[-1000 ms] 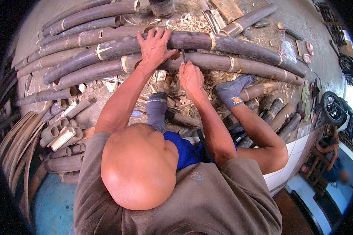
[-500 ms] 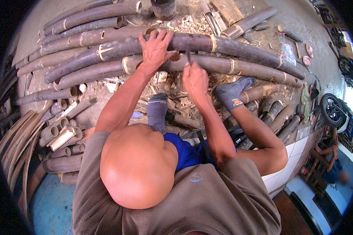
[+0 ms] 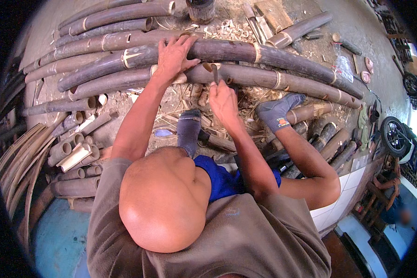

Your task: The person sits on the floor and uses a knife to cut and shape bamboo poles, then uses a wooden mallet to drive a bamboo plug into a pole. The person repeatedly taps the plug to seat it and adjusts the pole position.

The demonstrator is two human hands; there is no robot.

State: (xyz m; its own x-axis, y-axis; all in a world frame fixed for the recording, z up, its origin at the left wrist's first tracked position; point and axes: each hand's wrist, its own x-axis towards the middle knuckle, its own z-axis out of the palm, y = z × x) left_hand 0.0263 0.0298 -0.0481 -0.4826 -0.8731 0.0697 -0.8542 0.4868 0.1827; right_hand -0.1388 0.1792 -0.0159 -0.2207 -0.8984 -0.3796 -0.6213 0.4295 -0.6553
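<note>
My left hand (image 3: 175, 58), fingers spread, lies over the dark bamboo pole (image 3: 227, 50) and reaches toward the near bamboo pole (image 3: 257, 77). Both poles run side by side across the view, with pale rings at their joints. My right hand (image 3: 223, 101) is closed round a knife (image 3: 215, 75), its handle mostly hidden in the fingers. The dark blade points away from me and lies over the near pole, beside a pale-edged hole cut in its wall. Whether the blade touches the hole's edge, I cannot tell.
More bamboo poles (image 3: 120, 18) lie at the far left, with short cut pieces and long bent strips (image 3: 23, 162) nearer. Shavings (image 3: 229, 31) litter the floor. A dark bucket (image 3: 201, 11) stands at the back. My socked feet (image 3: 188, 129) are just below the poles.
My right hand has come back toward me and slightly left with the knife, and the hole beside the blade shows more plainly. My left hand has shifted slightly left on the pole.
</note>
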